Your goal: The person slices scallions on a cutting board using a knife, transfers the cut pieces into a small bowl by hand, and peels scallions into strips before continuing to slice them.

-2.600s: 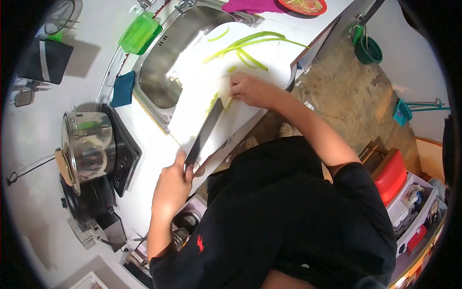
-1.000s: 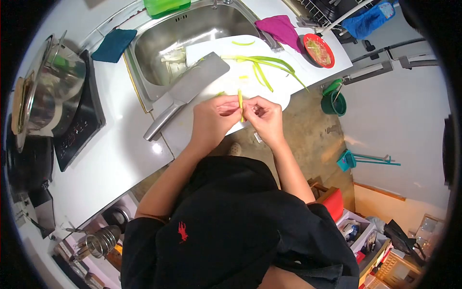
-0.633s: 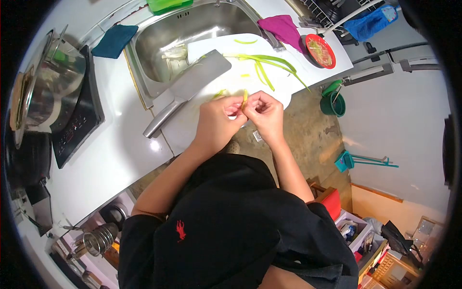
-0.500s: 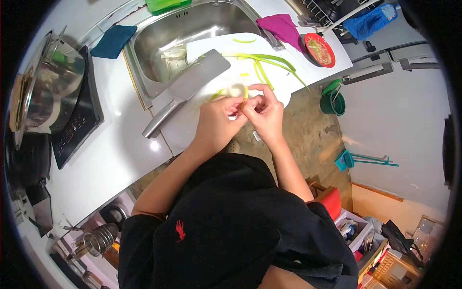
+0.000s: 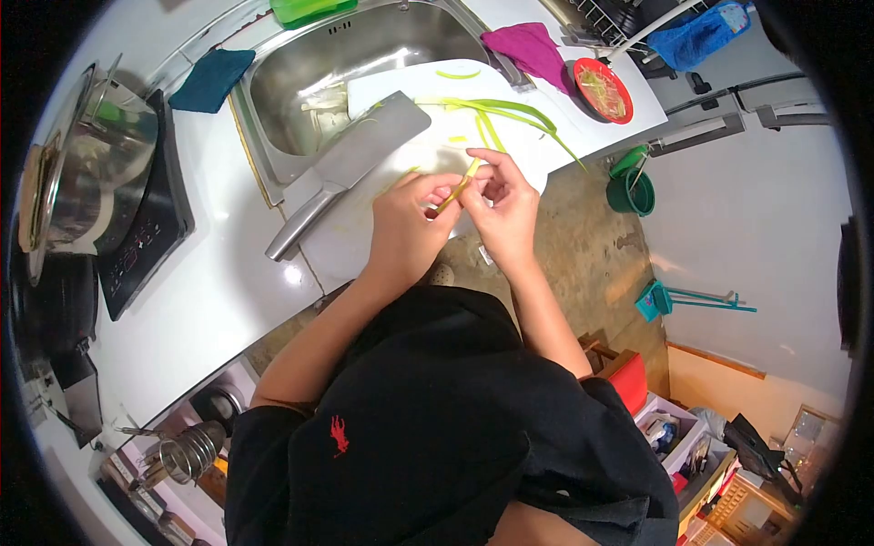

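Since the frame half a second earlier, your green strip [image 5: 472,170] has turned: it pointed almost straight away from you, and now it slants, with its far end swung to the right. Between the earliest frame and now, the cleaver [image 5: 369,141] has left your left grip [image 5: 410,221] and been set down.

Note the position of the strip: it is between your two hands, above the near edge of the cutting board [image 5: 531,164]. Your left grip pinches its near end; your right grip [image 5: 503,211] pinches it farther along, with the tip projecting past the fingers. Both grips are therefore engaged on the same piece.

Directly beyond the grips, a short cut piece [image 5: 457,139] lies on the board. Beyond the right grip lie long green stalks [image 5: 528,112], their ends reaching past the board's right edge. A curved green piece [image 5: 458,75] lies at the far side of the board.

Left of the left grip, the cleaver lies flat, blade on the board, handle directed toward you and to the left. Farther beyond the left grip is the sink [image 5: 291,86], partly covered by the board. Well beyond the right grip, a purple cloth [image 5: 526,50] and a red-rimmed bowl [image 5: 626,102] of pale shreds rest on the desk [image 5: 218,282].
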A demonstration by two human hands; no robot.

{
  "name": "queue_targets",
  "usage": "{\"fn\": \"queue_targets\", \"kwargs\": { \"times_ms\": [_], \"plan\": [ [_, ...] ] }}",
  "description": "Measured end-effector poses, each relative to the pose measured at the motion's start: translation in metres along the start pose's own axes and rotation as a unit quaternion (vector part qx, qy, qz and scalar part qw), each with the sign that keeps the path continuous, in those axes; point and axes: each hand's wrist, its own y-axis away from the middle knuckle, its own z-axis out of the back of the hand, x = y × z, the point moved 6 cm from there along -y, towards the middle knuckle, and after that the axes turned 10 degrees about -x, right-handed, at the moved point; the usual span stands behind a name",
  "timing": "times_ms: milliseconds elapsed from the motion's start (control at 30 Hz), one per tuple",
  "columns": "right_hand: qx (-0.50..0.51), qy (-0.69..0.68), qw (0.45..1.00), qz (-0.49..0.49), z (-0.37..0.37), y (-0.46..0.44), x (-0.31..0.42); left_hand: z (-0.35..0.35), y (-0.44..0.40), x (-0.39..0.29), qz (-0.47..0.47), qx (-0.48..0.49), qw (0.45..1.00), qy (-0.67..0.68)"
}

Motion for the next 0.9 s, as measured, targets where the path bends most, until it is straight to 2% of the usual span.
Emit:
{"fn": "queue_targets", "kwargs": {
  "times_ms": [133, 233, 333, 533, 633, 900],
  "plan": [
    [-0.01, 0.01, 1.0, 0.017, -0.0018, 0.0017, -0.0001, 0.0004, 0.001, 0.0001, -0.026, -0.021, 0.999, -0.017],
    [-0.003, -0.037, 0.999, -0.001, -0.0033, 0.003, 0.0008, 0.0008, 0.0017, -0.0011, -0.046, -0.03, 0.998, -0.033],
    [0.003, -0.023, 1.0, -0.018, -0.0008, 0.0035, -0.0013, -0.0003, 0.0035, -0.0002, -0.064, -0.031, 0.997, -0.034],
    [0.025, -0.088, 0.995, -0.047, -0.0023, 0.0039, -0.0021, 0.001, 0.0021, -0.0021, -0.059, -0.029, 0.997, -0.049],
    [0.025, -0.066, 0.996, -0.061, -0.0003, 0.0042, 0.0024, -0.0013, 0.0031, -0.0004, -0.056, -0.03, 0.998, -0.029],
    [-0.03, -0.049, 0.997, -0.059, 0.0051, 0.0061, -0.0034, -0.0055, 0.0082, -0.003, -0.097, -0.037, 0.992, -0.071]
  ]
}}
